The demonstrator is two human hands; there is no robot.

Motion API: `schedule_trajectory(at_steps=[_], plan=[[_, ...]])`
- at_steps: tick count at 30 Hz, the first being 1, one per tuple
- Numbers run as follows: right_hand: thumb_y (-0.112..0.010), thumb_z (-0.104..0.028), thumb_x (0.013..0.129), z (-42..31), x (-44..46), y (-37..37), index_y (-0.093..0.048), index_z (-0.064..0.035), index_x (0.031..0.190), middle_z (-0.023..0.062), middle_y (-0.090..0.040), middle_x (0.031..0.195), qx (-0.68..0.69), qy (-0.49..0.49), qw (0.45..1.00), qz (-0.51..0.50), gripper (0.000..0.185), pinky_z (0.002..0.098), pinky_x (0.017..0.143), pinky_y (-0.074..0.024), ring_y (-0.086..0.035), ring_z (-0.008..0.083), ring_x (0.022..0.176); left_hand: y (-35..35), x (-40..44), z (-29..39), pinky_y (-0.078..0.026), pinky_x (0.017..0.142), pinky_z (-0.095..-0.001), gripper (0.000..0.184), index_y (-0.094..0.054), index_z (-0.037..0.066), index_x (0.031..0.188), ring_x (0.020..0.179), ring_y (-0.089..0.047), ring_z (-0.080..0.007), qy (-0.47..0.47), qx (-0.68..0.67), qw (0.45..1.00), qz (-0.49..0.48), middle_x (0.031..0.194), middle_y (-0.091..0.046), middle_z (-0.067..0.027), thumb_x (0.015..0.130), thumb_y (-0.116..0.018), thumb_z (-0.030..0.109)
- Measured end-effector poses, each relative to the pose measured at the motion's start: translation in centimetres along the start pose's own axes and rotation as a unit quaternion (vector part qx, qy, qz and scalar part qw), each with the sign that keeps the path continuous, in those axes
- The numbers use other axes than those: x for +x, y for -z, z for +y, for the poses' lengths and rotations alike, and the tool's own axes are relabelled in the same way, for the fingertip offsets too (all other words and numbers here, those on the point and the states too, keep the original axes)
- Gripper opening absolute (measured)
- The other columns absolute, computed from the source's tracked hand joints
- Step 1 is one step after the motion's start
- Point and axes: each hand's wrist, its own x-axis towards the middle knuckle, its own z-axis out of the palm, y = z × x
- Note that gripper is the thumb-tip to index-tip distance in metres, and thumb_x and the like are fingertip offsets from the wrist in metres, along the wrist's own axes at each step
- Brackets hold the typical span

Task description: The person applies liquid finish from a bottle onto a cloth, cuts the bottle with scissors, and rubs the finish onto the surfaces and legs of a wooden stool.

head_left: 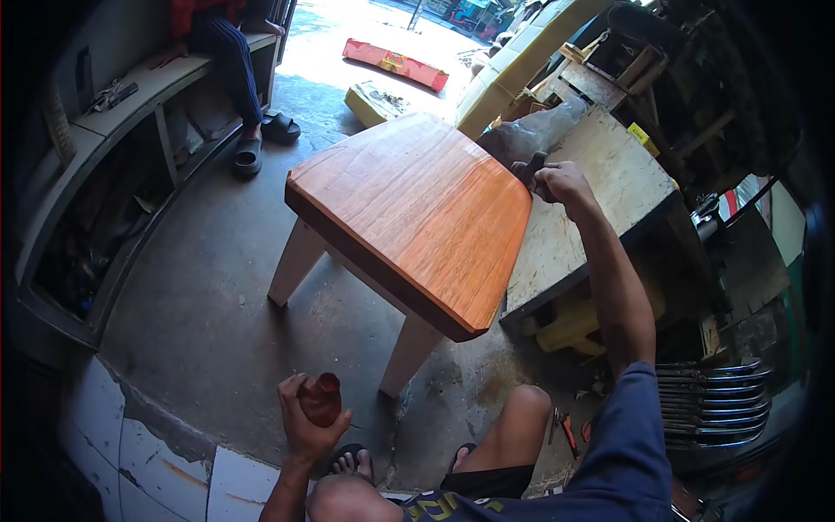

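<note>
1. One broad, orange-brown wooden tabletop (417, 209) on pale, tapering wooden legs (297, 261) stands on the grey floor before the person. We judge that its surface could be marred by a drip or a slipping hand.
2. Low, pale-topped cabinet (152, 96) with an open front, to the left; we find dark clutter inside, too dim to name.
3. Pale, stained wooden workbench (609, 196), close beside the tabletop's right edge. In our judgement, so narrow a gap could cost the right hand a knock.
4. Crumpled, translucent plastic bag (544, 129) at the workbench's far end; its contents we cannot tell.
5. Glossy, reddish-brown bottle (320, 404), mouth upward, well apart from the tabletop. The left hand (306, 422) has its fingers wrapped round it. We cannot see what it contains; a tipped wrist or loosened grip could spill any liquid.
6. Small, dark object (532, 163) at the tabletop's right edge, the fingers of the right hand (561, 184) clamped on it; contact with the wood we cannot confirm.
</note>
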Motion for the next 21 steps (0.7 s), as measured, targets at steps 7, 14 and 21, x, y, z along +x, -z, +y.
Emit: schedule_trajectory(at_steps=[7,14,21], plan=[[-0.067,-0.017,0.082,-5.1,4.1,-5.7,-0.076,-0.0002,0.080,0.0037,-0.068,0.071,-0.142,0.060,0.987,0.046,0.019,0.0347,0.060,-0.0449,-0.059,0.0148,0.062,2.4,1.3,-2.2,-0.043,0.108,-0.0478,0.094,-0.041,0.004,0.142,0.123,-0.053,-0.0375,-0.002,0.030,1.000,0.007,0.131,-0.048,-0.0187,0.065,-0.092,0.020],[-0.068,-0.025,0.090,-10.6,10.3,-12.0,-0.079,-0.0106,0.121,0.0130,-0.078,0.103,-0.183,0.134,0.974,-0.005,0.036,0.0353,0.087,-0.0537,-0.072,0.0229,0.096,3.2,0.6,-3.7,-0.043,0.107,-0.0494,0.094,-0.040,0.005,0.143,0.124,-0.052,-0.0387,-0.001,0.026,1.000,0.015,0.132,-0.047,-0.0197,0.065,-0.092,0.021],[-0.068,-0.018,0.102,-13.9,2.2,-12.7,-0.074,-0.0102,0.132,0.0051,-0.080,0.114,-0.111,0.249,0.959,-0.073,0.032,0.0289,0.092,-0.0530,-0.069,0.0092,0.102,3.5,0.2,-3.6,-0.043,0.107,-0.0508,0.094,-0.041,0.005,0.142,0.123,-0.051,-0.0400,-0.002,0.014,0.999,0.031,0.132,-0.048,-0.0206,0.065,-0.092,0.020]])
